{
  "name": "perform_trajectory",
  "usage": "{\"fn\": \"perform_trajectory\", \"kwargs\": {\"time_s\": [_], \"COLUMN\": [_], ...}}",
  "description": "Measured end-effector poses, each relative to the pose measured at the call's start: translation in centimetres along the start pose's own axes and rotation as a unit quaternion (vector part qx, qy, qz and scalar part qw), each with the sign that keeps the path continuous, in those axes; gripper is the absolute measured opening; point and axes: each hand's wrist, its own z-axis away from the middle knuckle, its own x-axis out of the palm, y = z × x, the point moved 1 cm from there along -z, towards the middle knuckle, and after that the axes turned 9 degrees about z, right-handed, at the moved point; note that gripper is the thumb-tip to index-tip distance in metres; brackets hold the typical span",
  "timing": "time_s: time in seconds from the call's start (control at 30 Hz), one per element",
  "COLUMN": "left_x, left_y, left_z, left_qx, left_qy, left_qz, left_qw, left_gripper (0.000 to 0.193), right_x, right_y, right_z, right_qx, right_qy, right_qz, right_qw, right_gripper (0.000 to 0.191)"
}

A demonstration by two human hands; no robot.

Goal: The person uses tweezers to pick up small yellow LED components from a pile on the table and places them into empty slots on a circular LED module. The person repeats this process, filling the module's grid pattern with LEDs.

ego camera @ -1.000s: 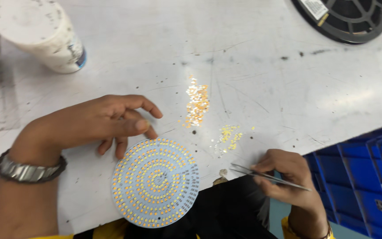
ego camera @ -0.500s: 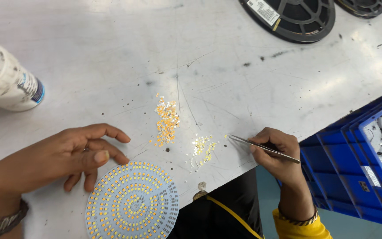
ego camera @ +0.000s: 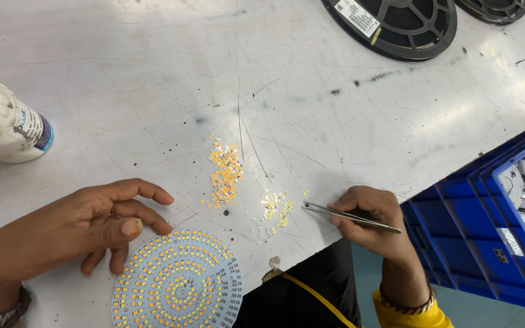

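Head view: right hand [ego camera: 369, 215] fingers pinch tweezers [ego camera: 350, 217]; left hand [ego camera: 86, 228] relaxed, round board [ego camera: 177, 284] edge cut off.

The round board [ego camera: 178, 280] is cut off by the bottom edge of the picture, and its near part hangs past the near edge of the table [ego camera: 153, 73]. The white bottle [ego camera: 4, 124] is cut off at the left edge. The two black reels [ego camera: 396, 24] are cut off at the top. The tiny chips [ego camera: 225, 173] are too small to be told apart. What is pinched in the tweezers [ego camera: 350, 217] cannot be seen.
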Motion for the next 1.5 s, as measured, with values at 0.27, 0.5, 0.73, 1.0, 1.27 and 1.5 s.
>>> {"fn": "perform_trajectory", "kwargs": {"time_s": [0.27,0.5,0.73,1.0,1.27,1.5], "left_x": [0.1,0.5,1.3,2.1,2.6,2.7], "left_y": [0.2,0.8,2.5,4.4,5.1,5.1], "left_z": [-0.1,0.2,0.5,0.9,1.2,1.1], "left_qx": [-0.026,0.01,0.043,0.042,0.059,0.071], "left_qy": [0.023,0.008,-0.004,0.022,0.043,0.054], "left_qz": [0.0,0.017,-0.035,-0.034,-0.051,-0.051], "left_qw": [0.999,1.0,0.998,0.998,0.996,0.995], "left_gripper": [0.067,0.063,0.062,0.064,0.069,0.069], "right_x": [-0.1,-0.3,-0.4,3.6,6.0,5.9], "right_y": [-0.1,0.0,0.1,-4.4,-7.6,-7.7], "right_z": [-0.3,-0.2,0.1,-2.3,-5.9,-6.2], "right_qx": [0.018,0.02,0.03,-0.078,-0.137,-0.139], "right_qy": [0.007,0.006,0.008,-0.175,-0.28,-0.281], "right_qz": [0.021,0.01,-0.012,-0.101,-0.108,-0.101], "right_qw": [1.0,1.0,0.999,0.976,0.944,0.944], "right_gripper": [0.015,0.012,0.012,0.012,0.011,0.012]}}
